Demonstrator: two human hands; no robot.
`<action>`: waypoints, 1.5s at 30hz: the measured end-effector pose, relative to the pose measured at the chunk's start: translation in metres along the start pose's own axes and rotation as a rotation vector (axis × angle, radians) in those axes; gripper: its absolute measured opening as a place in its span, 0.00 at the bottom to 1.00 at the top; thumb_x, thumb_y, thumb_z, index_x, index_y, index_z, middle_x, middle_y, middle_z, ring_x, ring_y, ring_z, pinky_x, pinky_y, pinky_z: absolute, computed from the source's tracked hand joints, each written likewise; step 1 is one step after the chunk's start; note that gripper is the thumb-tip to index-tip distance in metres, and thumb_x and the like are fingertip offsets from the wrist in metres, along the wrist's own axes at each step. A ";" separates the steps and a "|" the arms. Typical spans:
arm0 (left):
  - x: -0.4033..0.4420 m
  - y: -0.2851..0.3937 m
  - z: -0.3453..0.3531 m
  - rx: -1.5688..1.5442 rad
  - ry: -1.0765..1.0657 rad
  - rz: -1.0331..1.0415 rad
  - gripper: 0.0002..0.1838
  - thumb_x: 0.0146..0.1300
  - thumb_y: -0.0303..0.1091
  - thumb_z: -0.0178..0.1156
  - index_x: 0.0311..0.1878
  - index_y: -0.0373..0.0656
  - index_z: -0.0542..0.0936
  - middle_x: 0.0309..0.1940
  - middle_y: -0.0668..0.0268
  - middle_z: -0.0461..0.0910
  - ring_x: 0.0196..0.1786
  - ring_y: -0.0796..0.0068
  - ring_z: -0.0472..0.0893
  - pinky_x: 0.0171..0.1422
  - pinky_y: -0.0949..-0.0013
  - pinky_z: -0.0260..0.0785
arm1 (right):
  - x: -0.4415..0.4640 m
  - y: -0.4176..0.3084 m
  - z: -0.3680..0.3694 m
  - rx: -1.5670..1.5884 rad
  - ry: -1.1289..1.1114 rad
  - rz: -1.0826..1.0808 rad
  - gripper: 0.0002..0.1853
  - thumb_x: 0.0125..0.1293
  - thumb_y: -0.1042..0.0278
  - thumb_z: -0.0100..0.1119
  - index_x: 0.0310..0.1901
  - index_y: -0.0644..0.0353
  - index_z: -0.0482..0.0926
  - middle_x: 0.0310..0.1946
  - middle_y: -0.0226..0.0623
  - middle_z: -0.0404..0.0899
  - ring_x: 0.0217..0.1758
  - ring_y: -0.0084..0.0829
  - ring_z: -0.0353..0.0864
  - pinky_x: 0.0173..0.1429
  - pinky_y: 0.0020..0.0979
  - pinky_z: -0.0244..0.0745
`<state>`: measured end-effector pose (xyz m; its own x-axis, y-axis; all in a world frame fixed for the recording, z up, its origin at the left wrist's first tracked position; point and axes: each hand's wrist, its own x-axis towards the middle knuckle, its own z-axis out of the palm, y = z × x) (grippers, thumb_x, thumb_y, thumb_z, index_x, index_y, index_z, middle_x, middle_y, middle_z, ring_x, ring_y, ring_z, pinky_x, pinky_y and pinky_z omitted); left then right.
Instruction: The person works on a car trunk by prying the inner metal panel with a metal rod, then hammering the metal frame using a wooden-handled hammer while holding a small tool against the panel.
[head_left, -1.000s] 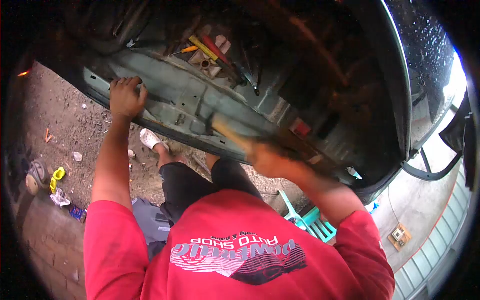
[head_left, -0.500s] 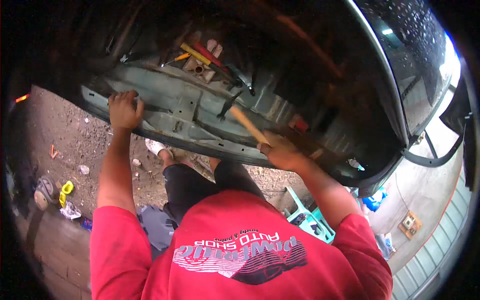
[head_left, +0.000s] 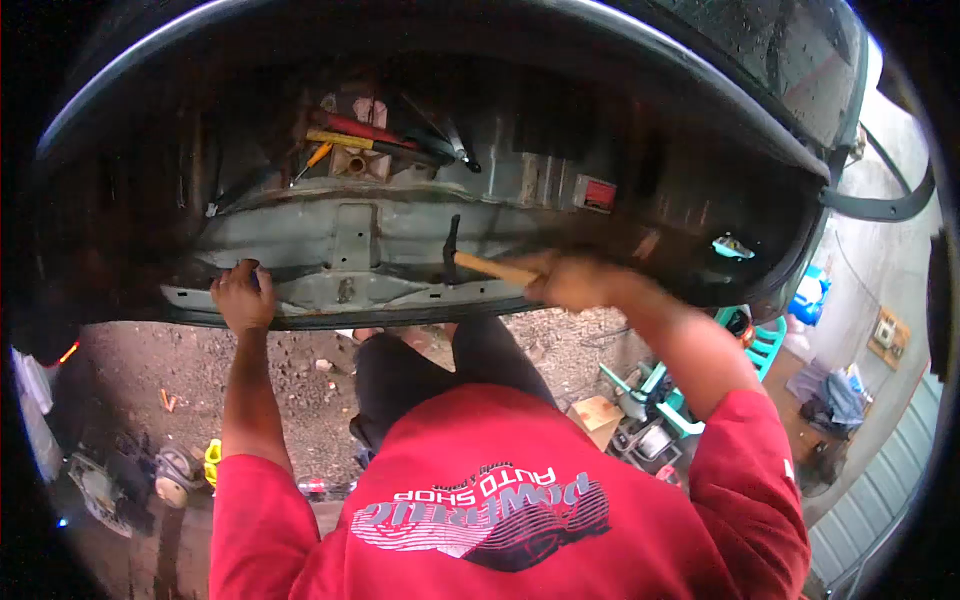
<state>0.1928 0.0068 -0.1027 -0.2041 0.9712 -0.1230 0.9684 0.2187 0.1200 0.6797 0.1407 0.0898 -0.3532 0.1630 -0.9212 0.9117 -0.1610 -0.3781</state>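
Observation:
My right hand (head_left: 578, 282) is wrapped round the wooden handle of a body hammer (head_left: 490, 267). The hammer's slim black head is over the pale metal rear panel (head_left: 400, 290) of an open car trunk; whether it touches is unclear. At the left end of that panel, my left hand (head_left: 243, 297) has its fingers curled at the edge. Something small and dark shows between the thumb and fingers, too unclear to name.
Inside the trunk lie a yellow-handled tool (head_left: 340, 140), an orange screwdriver (head_left: 316, 158) and a red-labelled box (head_left: 595, 194). A raised lid edge (head_left: 640, 30) curves above. Behind me are a teal plastic stool (head_left: 680, 418), a cardboard box (head_left: 597, 416) and gravel ground (head_left: 300, 385).
My view has turned and shifted, so the trunk now lies level across it. The hammer's handle has swung flatter, with its head nearer the panel's edge. My left hand stays at the panel's left end.

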 end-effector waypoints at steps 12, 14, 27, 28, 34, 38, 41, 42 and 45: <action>-0.002 -0.012 -0.009 -0.042 0.003 0.025 0.16 0.68 0.48 0.55 0.41 0.47 0.84 0.37 0.56 0.86 0.46 0.51 0.83 0.61 0.48 0.67 | 0.009 0.011 0.023 -0.224 0.354 -0.377 0.29 0.74 0.64 0.58 0.73 0.58 0.67 0.40 0.49 0.85 0.39 0.47 0.86 0.45 0.42 0.80; 0.009 -0.021 -0.018 -0.063 -0.210 0.048 0.15 0.67 0.44 0.57 0.45 0.44 0.84 0.39 0.53 0.86 0.47 0.48 0.83 0.59 0.46 0.69 | 0.010 -0.017 0.028 0.068 0.392 -0.179 0.26 0.74 0.61 0.58 0.70 0.58 0.70 0.39 0.48 0.85 0.35 0.44 0.85 0.40 0.42 0.80; -0.036 -0.274 -0.151 -0.216 -0.069 0.025 0.15 0.72 0.35 0.57 0.57 0.40 0.83 0.51 0.50 0.86 0.49 0.49 0.86 0.55 0.51 0.78 | 0.092 -0.183 0.114 0.092 0.669 -0.232 0.13 0.75 0.63 0.56 0.49 0.65 0.73 0.30 0.55 0.78 0.34 0.56 0.80 0.39 0.52 0.73; -0.048 -0.276 -0.153 -0.219 -0.132 -0.047 0.15 0.72 0.36 0.58 0.57 0.42 0.83 0.48 0.52 0.87 0.45 0.51 0.87 0.52 0.50 0.78 | 0.091 -0.210 0.115 0.153 0.692 -0.254 0.16 0.75 0.60 0.55 0.53 0.65 0.74 0.34 0.62 0.81 0.40 0.67 0.81 0.44 0.59 0.74; -0.115 -0.310 -0.128 -0.246 -0.560 -0.257 0.19 0.67 0.39 0.63 0.59 0.47 0.83 0.38 0.51 0.88 0.40 0.52 0.88 0.45 0.52 0.78 | 0.133 -0.262 0.169 0.230 0.662 -0.325 0.18 0.76 0.56 0.55 0.51 0.66 0.75 0.33 0.61 0.81 0.40 0.63 0.84 0.45 0.59 0.74; -0.120 -0.314 -0.120 -0.260 -0.694 -0.278 0.19 0.66 0.39 0.65 0.59 0.49 0.84 0.40 0.49 0.88 0.43 0.49 0.88 0.48 0.53 0.79 | 0.169 -0.241 0.122 0.096 0.172 0.012 0.21 0.76 0.49 0.55 0.49 0.63 0.75 0.30 0.50 0.83 0.31 0.48 0.85 0.38 0.52 0.77; -0.114 -0.313 -0.125 -0.340 -0.667 -0.344 0.19 0.66 0.41 0.66 0.59 0.48 0.84 0.41 0.49 0.88 0.45 0.48 0.88 0.50 0.52 0.79 | 0.132 -0.265 0.055 0.527 0.420 -0.140 0.14 0.78 0.55 0.52 0.45 0.58 0.76 0.27 0.38 0.78 0.25 0.33 0.79 0.28 0.39 0.73; -0.111 -0.307 -0.131 -0.316 -0.610 -0.311 0.19 0.66 0.41 0.66 0.58 0.45 0.84 0.42 0.49 0.88 0.46 0.49 0.88 0.51 0.53 0.79 | 0.128 -0.271 0.039 0.724 0.562 -0.213 0.11 0.78 0.57 0.51 0.44 0.56 0.76 0.26 0.34 0.75 0.24 0.29 0.76 0.25 0.35 0.71; -0.115 -0.320 -0.123 -0.277 -0.628 -0.265 0.19 0.66 0.40 0.66 0.57 0.42 0.84 0.42 0.49 0.88 0.47 0.50 0.89 0.52 0.54 0.80 | 0.135 -0.285 0.009 0.974 1.007 -0.350 0.08 0.79 0.63 0.49 0.45 0.56 0.74 0.26 0.32 0.75 0.24 0.28 0.76 0.26 0.33 0.73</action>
<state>-0.1109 -0.1629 -0.0058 -0.2251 0.6638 -0.7133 0.8093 0.5350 0.2425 0.3708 0.2001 0.0723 0.1458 0.8704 -0.4703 0.1628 -0.4900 -0.8564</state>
